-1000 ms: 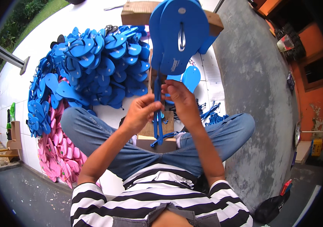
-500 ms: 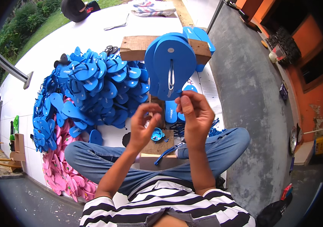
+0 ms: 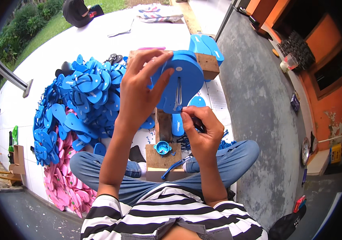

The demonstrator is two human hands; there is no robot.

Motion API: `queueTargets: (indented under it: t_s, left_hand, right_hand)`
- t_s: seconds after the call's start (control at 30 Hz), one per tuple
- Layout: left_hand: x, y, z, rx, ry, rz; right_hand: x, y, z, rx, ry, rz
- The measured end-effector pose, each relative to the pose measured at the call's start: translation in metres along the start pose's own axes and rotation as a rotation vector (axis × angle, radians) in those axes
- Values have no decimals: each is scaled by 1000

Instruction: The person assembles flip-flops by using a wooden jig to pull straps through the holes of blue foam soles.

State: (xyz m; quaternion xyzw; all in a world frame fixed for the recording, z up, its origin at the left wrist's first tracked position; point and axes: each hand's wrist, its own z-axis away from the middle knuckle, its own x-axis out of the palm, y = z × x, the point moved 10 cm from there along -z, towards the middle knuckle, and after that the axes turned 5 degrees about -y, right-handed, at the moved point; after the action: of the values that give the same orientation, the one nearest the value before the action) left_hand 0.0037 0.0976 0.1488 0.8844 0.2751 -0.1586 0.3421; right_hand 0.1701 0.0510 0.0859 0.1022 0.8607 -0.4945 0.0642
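A stack of blue flip-flop soles [image 3: 189, 78] hangs on the wooden stand's crossbar [image 3: 209, 67], tilted toward me. A thin metal wire loop [image 3: 178, 94] sticks out over the front sole, running down to its lower end. My left hand [image 3: 141, 86] grips the upper left edge of the soles, fingers behind and thumb across the front. At the lower tip, my right hand [image 3: 203, 130] pinches a small blue piece beside the end of the wire loop; its exact kind is hidden by the fingertips.
A big heap of blue flip-flops [image 3: 85, 96] lies to the left, with pink ones [image 3: 65, 176] nearer me. A small blue bowl [image 3: 163, 147] sits on the stand's wooden base [image 3: 157, 161]. Blue straps [image 3: 227, 145] lie by my right knee. More blue soles [image 3: 207, 46] rest behind the crossbar.
My left hand has risen from below the soles to their upper left edge and taken hold. The soles have tipped and sit lower in view. My right hand stays pinched at the lower tip.
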Motion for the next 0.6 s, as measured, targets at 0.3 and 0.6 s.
queueTargets:
  t_s: [0.3, 0.6]
  left_hand:
    - [-2, 25, -5, 121, -37, -213]
    - [17, 1, 20, -25, -135, 296]
  right_hand:
    - [1, -6, -40, -26, -107, 236]
    - [-23, -24, -40, -239, 28, 270]
